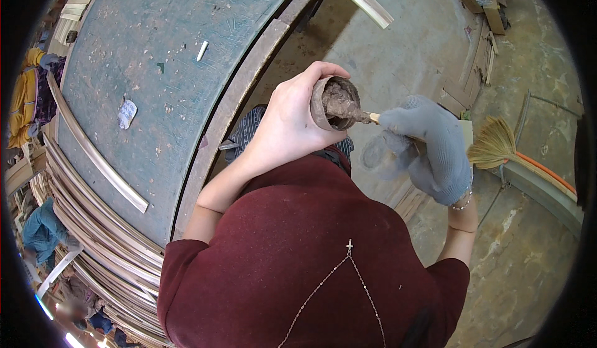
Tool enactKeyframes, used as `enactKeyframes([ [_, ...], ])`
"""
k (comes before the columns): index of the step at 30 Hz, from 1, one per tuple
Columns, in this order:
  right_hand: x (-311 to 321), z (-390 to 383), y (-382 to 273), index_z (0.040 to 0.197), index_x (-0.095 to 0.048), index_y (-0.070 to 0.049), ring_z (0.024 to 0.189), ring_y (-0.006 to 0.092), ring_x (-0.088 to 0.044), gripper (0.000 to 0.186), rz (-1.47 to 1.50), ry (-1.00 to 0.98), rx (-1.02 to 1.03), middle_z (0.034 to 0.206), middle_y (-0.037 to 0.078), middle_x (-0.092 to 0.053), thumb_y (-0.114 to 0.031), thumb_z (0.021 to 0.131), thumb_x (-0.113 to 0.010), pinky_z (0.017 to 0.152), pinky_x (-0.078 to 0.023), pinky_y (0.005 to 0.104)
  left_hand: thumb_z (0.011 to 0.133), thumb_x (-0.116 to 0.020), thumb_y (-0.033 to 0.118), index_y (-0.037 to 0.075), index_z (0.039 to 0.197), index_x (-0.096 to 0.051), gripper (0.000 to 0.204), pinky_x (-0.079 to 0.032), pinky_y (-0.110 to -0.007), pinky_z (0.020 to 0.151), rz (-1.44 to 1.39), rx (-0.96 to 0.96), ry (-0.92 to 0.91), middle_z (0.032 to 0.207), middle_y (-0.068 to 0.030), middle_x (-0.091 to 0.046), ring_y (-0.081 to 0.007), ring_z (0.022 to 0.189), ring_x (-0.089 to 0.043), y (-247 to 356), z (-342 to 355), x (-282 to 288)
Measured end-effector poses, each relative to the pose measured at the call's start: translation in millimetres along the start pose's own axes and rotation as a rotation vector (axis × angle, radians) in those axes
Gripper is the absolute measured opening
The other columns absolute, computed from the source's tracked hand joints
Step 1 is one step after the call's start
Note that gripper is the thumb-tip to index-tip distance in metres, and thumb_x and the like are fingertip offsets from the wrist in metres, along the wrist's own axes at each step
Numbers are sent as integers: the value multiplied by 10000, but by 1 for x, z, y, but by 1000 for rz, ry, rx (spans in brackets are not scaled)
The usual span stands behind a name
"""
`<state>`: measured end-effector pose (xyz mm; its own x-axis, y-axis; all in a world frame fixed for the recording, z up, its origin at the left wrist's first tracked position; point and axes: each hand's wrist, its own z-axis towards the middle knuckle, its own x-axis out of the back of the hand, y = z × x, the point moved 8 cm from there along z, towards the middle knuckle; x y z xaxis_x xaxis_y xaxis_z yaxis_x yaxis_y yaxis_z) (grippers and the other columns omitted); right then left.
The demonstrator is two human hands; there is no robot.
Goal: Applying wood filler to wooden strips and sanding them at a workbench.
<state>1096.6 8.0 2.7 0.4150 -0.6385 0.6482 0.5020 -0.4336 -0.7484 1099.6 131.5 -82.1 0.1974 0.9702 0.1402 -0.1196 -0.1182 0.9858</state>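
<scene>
My bare left hand is wrapped around a small round cup in front of my chest. Its open top is tipped to the right, and a thick grey-brown paste fills much of it. In a grey knit glove, my right hand pinches a thin wooden stick. The stick's far end is coated in paste and touches the mass at the cup's rim. Below the gloved fingers is a hazy, round, greyish shape, too blurred to identify.
A blue-green worktable with scattered debris, a short white stick and a label-like scrap lies left. Long curved wooden strips are stacked beyond it, near other people. A straw broom is at right; cardboard lies nearby.
</scene>
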Motion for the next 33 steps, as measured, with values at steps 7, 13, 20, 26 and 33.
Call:
enactKeyframes([
  [7,-16,14,-6,921,-537,-128,678,224,-555,252,-413,-211,207,754,29,-545,-110,686,-626,523,-441,329,552,-720,52,39,1006,-512,500,-476,-323,714,-5,-57,-63,852,-127,-595,-274,802,-608,14,-6,-3],
  [13,-26,-8,33,901,-508,-65,639,175,-513,117,54,-25,-295,730,55,-526,-108,804,-556,543,-404,275,544,-749,88,53,1033,-503,548,-475,-330,703,124,-48,71,840,-118,-563,-268,783,-590,7,-7,-6],
  [20,-35,-40,46,885,-487,-29,653,76,-479,114,666,207,-858,717,62,-548,-102,829,-555,583,-427,253,507,-755,82,52,1083,-477,640,-465,-345,719,330,-172,202,876,-134,-548,-286,829,-571,14,-5,-2],
  [26,6,-22,5,887,-524,-43,622,85,-500,75,95,330,-262,738,53,-559,-69,830,-567,563,-419,217,518,-742,36,67,1130,-492,662,-452,-290,773,141,-15,60,925,-91,-575,-204,864,-586,6,-1,-5],
  [33,12,2,-13,869,-567,-77,620,226,-563,242,-94,45,59,751,50,-558,-14,646,-637,561,-449,284,552,-704,28,46,1112,-459,612,-468,-301,737,-54,-37,-52,844,-109,-597,-232,787,-611,9,-3,-6],
])
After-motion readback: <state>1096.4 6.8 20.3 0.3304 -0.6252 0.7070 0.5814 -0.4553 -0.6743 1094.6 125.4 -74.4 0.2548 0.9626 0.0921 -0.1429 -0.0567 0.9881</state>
